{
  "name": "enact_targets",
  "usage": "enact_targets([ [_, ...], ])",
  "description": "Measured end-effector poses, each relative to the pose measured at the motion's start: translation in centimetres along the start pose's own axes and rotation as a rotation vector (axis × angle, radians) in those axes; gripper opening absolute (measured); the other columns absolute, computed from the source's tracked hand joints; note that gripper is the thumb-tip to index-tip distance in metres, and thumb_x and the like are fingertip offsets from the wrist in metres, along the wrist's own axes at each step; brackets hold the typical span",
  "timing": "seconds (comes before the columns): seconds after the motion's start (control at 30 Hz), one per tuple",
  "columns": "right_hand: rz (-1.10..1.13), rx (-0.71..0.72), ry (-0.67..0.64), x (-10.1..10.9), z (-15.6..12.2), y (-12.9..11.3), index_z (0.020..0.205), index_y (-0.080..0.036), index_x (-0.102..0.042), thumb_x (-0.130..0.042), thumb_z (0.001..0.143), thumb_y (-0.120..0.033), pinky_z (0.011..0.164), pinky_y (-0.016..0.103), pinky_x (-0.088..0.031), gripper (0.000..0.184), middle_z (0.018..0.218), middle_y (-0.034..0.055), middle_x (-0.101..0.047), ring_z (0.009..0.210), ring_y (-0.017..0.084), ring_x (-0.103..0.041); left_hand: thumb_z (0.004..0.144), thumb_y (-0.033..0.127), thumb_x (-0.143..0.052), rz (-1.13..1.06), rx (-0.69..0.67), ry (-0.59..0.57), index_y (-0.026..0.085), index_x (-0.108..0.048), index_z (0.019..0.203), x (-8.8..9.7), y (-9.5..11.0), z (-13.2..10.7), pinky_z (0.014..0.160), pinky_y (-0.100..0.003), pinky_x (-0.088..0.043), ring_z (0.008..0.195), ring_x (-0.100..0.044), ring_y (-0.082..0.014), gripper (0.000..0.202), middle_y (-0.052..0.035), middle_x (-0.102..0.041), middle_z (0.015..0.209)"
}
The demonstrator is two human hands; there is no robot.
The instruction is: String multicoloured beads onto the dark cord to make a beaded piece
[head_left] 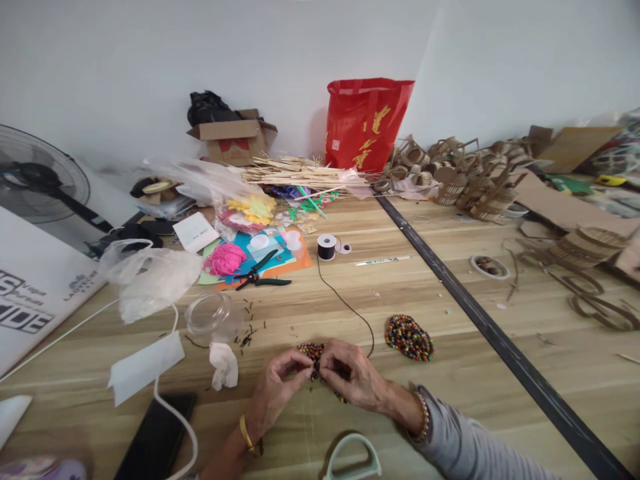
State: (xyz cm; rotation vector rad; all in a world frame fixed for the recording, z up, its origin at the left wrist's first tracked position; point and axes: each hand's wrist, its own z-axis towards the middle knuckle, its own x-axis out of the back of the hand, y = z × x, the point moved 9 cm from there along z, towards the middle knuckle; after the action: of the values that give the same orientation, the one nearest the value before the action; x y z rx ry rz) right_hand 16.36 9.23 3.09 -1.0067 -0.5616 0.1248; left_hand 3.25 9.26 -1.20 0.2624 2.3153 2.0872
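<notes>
Head view, fwd & down, onto wood table (465,380). Shows L hand (274,387) & R hand (357,379) almost tip to tip, low & approx. mid-frame, w/ beads (310,349) btwn & just beyond the fingertips; a few more right at the tips & beside R hand. L grip: thumb & index in a near-closed pinch. R grip: likewise, other fingers curled. Contents of either pinch too small to make out, bead or cord end indiscernible. Key relation, as judged: beads on far side of both pinches, about equally nr each hand. Cord (345,300), black, long axis from spool (327,248) twd near right, then hooking back behind R hand; hence R hand nearer. Contact btwn cord & fingers hidden. Bead heap (409,338), multicol., beyond & to right of R hand, apart fr. the pinch. Cutters (273,282) beyond L hand, nr pink yarn (225,259). Tissue (224,365) & clear tub (210,313) to left of L hand. Pale-green handle (373,460) on near side, cut off by frame edge.
</notes>
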Motion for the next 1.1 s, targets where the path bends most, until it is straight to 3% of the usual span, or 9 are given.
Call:
enact_targets([
  [1.1,0.013,0.007,-0.004,0.00,0.01,-0.03,0.076,-0.017,-0.055,-0.053,0.085,-0.018,0.054,0.023,-0.038,0.010,0.068,0.0018,-0.054,0.061,0.013,-0.049,0.066,0.023,-0.070,0.059,-0.030,0.003,0.017,-0.070,0.069,-0.05,-0.15,-0.04,0.074,-0.030,-0.052,0.074,-0.065,-0.0205,0.007,-0.0055,-0.072,0.075],
])
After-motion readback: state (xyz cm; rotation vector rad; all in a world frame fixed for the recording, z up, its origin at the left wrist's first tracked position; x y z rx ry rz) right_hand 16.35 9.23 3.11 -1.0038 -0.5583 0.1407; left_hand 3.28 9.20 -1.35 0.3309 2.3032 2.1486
